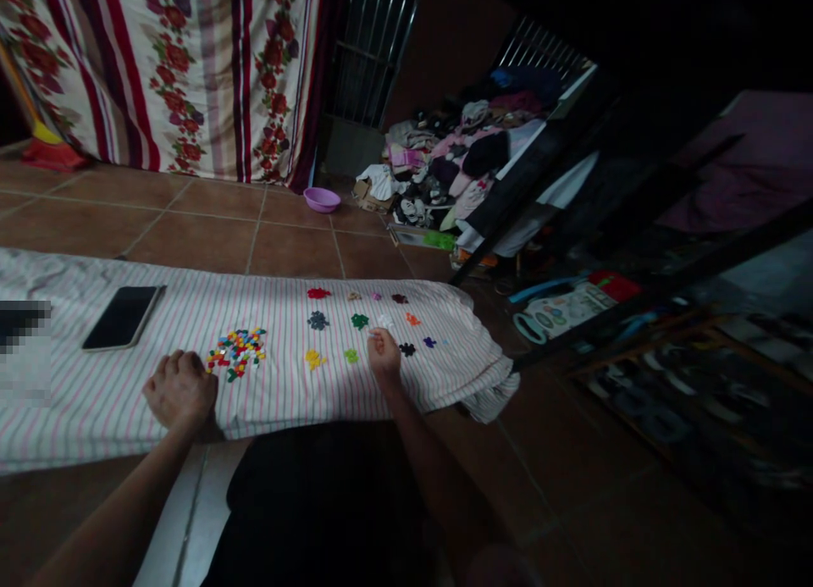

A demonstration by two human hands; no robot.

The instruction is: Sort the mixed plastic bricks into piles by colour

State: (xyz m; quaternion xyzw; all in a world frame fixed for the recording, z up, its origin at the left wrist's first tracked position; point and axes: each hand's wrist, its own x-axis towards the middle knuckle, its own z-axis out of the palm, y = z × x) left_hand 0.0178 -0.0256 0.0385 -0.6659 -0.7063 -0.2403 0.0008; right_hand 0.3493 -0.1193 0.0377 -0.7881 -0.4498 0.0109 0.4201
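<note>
A mixed pile of small coloured pieces (pixel 237 353) lies on the striped cloth (pixel 279 401). My left hand (pixel 181 390) rests on the cloth at the pile's left, fingers curled; whether anything is under them is hidden. My right hand (pixel 384 354) is closed in a pinch beside the white pieces (pixel 385 321); what it holds is too small to make out. Around it sit single-colour heaps: green (pixel 360 321), orange (pixel 412 318), black (pixel 407 349) and lime (pixel 351 356). Farther left are yellow (pixel 313 359), grey (pixel 318 320) and red (pixel 318 293) heaps.
A phone (pixel 123 318) lies on the cloth at the left. Beyond the cloth's far edge, a purple basin (pixel 322 200) stands on the tiled floor near a heap of clothes (pixel 445 159). A dark frame post (pixel 495 240) rises at the right, near a shoe rack (pixel 673 384).
</note>
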